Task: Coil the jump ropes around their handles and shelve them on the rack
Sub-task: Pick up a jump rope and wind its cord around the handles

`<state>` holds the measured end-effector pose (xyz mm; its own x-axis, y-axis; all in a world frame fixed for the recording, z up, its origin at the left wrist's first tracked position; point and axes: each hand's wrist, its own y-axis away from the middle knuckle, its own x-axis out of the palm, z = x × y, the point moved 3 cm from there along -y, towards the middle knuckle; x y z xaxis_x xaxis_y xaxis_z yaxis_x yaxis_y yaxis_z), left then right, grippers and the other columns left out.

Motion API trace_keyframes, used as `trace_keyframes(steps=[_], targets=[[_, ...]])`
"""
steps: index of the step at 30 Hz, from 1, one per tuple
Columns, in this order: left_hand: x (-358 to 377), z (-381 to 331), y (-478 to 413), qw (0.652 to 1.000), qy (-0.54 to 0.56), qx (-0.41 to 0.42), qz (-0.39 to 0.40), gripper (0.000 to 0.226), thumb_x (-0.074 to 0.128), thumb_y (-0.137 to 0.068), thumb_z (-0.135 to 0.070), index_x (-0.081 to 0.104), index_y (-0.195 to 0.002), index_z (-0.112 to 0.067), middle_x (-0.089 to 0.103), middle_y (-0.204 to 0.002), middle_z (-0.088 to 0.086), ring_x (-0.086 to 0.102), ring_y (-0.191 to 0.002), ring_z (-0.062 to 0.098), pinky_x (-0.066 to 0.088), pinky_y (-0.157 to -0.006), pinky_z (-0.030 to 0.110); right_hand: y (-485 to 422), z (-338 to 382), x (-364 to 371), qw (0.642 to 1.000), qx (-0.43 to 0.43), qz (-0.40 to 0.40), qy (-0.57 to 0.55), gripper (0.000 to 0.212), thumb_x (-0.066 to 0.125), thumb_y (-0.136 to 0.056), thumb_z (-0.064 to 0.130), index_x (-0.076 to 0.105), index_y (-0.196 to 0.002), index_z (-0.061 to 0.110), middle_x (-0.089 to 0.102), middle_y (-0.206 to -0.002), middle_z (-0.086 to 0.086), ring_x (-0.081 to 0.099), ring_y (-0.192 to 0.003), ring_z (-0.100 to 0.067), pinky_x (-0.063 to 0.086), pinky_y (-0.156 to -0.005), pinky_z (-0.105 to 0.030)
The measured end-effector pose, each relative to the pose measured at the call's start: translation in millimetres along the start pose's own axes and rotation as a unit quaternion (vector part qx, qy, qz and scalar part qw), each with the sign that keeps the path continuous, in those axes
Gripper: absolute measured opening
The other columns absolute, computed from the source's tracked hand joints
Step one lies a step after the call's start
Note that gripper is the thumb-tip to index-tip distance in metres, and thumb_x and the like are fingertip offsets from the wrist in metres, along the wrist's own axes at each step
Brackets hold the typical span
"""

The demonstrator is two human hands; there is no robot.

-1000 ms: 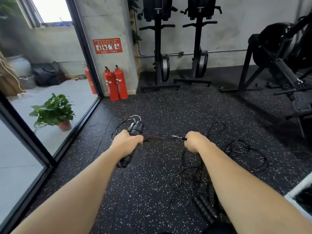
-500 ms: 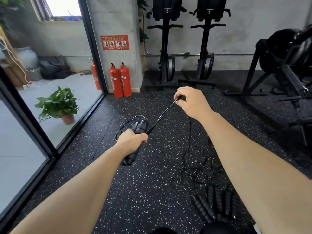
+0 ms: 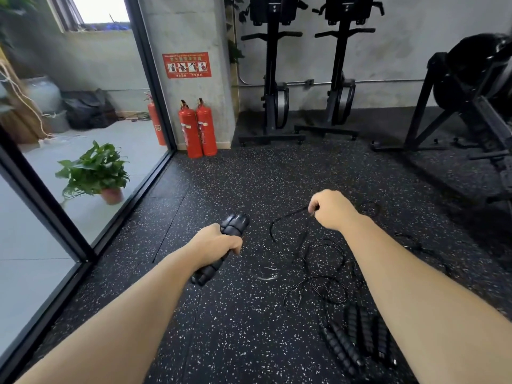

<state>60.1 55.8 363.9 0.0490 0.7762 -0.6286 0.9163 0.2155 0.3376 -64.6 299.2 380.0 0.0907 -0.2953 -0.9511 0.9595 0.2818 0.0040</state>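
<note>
Curling round the paired handles (image 3: 236,223), the left fingers (image 3: 235,247) grip them; right fingers (image 3: 314,207) pinch the rope (image 3: 288,216).

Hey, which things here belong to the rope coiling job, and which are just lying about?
Job: paired handles in left hand, rope pinched by right hand, loose ropes and spare handles on floor.
Lying about: fire extinguishers, potted plant, exercise machines.
</note>
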Motion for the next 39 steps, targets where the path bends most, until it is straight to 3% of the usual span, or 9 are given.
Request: trace_keyframes(steps=[6, 11, 16, 20, 25, 27, 30, 34, 39], targets=[[-0.8, 0.1, -7.6, 0.99, -0.115, 0.008, 0.076, 0.033, 0.073, -0.073, -0.024, 0.051, -0.095, -0.014, 0.058, -0.087, 0.004, 0.053, -0.069, 0.018, 0.045, -0.06, 0.027, -6.2, -30.7, 45.6, 0.992, 0.053, 0.076, 0.09, 0.03, 0.051, -0.089, 0.001, 0.068, -0.112, 0.011, 0.064, -0.117, -0.01, 0.062, -0.101, -0.028, 0.054, -0.085, -0.038], [3.5, -1.5, -7.0, 0.985, -0.145, 0.053, 0.079, 0.032, 0.073, -0.069, -0.021, 0.048, -0.09, -0.02, 0.058, -0.086, 0.003, 0.054, -0.069, 0.018, 0.048, -0.062, 0.03, -6.0, -34.4, 58.4, 0.989, 0.07, 0.096, 0.092, 0.047, 0.045, -0.094, 0.001, 0.048, -0.137, 0.019, 0.026, -0.157, -0.004, 0.009, -0.148, -0.028, 0.041, -0.103, -0.046], [12.8, -1.2, 1.6, 0.975, -0.191, 0.087, 0.068, 0.045, 0.073, -0.061, -0.028, 0.05, -0.099, -0.027, 0.065, -0.09, 0.0, 0.064, -0.077, 0.022, 0.055, -0.075, 0.04, 5.6, -10.6, 59.4, 0.997, 0.042, -0.003, -0.065, 0.033, 0.043, -0.098, 0.018, 0.061, -0.123, 0.029, 0.041, -0.146, -0.01, 0.056, -0.113, -0.027, 0.046, -0.089, -0.036], [17.8, -1.5, 13.6, 0.98, -0.16, 0.111, 0.046, 0.046, 0.073, -0.061, -0.024, 0.049, -0.098, -0.036, 0.067, -0.085, -0.004, 0.065, -0.068, 0.018, 0.056, -0.07, 0.04, 27.7, 8.9, 57.3, 0.983, 0.02, -0.03, -0.178, 0.03, 0.042, -0.098, 0.019, 0.066, -0.115, 0.026, 0.067, -0.103, 0.003, 0.056, -0.072, -0.011, 0.043, -0.065, -0.028], [15.7, -3.1, 34.3, 0.982, -0.136, 0.123, 0.043, 0.053, 0.07, -0.053, -0.027, 0.049, -0.099, -0.041, 0.068, -0.084, -0.002, 0.068, -0.066, 0.022, 0.059, -0.068, 0.044, 60.7, 18.4, 44.6, 0.936, 0.032, -0.086, -0.34, 0.023, 0.05, -0.096, 0.014, 0.072, -0.102, 0.018, 0.066, -0.071, 0.005, 0.042, -0.047, -0.003, 0.036, -0.052, -0.023], [14.9, -5.0, 42.5, 0.983, -0.129, 0.127, 0.039, 0.055, 0.071, -0.051, -0.027, 0.05, -0.1, -0.041, 0.067, -0.084, -0.003, 0.066, -0.066, 0.02, 0.058, -0.067, 0.041, 76.1, 24.1, 39.2, 0.913, 0.034, -0.092, -0.396, 0.023, 0.052, -0.094, 0.011, 0.073, -0.097, 0.019, 0.073, -0.085, 0.001, 0.048, -0.048, -0.01, 0.043, -0.054, -0.027], [14.0, -9.1, 54.4, 0.986, -0.085, 0.14, 0.03, 0.051, 0.075, -0.059, -0.017, 0.052, -0.1, -0.038, 0.066, -0.088, 0.0, 0.059, -0.065, 0.016, 0.052, -0.063, 0.033, 99.4, 28.7, 36.1, 0.869, 0.066, -0.097, -0.48, 0.024, 0.053, -0.093, 0.008, 0.073, -0.09, 0.02, 0.074, -0.09, -0.002, 0.062, -0.086, -0.038, 0.053, -0.081, -0.046], [16.2, -14.0, 71.2, 0.988, -0.023, 0.147, 0.025, 0.047, 0.076, -0.065, -0.008, 0.053, -0.099, -0.03, 0.062, -0.085, 0.0, 0.055, -0.068, 0.015, 0.048, -0.061, 0.029, 124.6, 30.4, 46.5, 0.809, 0.105, -0.076, -0.573, 0.029, 0.052, -0.095, 0.006, 0.074, -0.086, 0.021, 0.074, -0.096, 0.001, 0.065, -0.094, -0.015, 0.048, -0.079, -0.025], [22.4, -16.3, 87.2, 0.988, 0.017, 0.151, 0.021, 0.045, 0.077, -0.06, -0.015, 0.054, -0.098, -0.021, 0.06, -0.079, -0.001, 0.054, -0.064, 0.014, 0.046, -0.059, 0.026, 147.0, 42.1, 56.6, 0.734, 0.109, -0.076, -0.666, 0.026, 0.048, -0.099, 0.008, 0.071, -0.088, 0.011, 0.073, -0.085, -0.004, 0.06, -0.067, -0.004, 0.045, -0.063, -0.017]])
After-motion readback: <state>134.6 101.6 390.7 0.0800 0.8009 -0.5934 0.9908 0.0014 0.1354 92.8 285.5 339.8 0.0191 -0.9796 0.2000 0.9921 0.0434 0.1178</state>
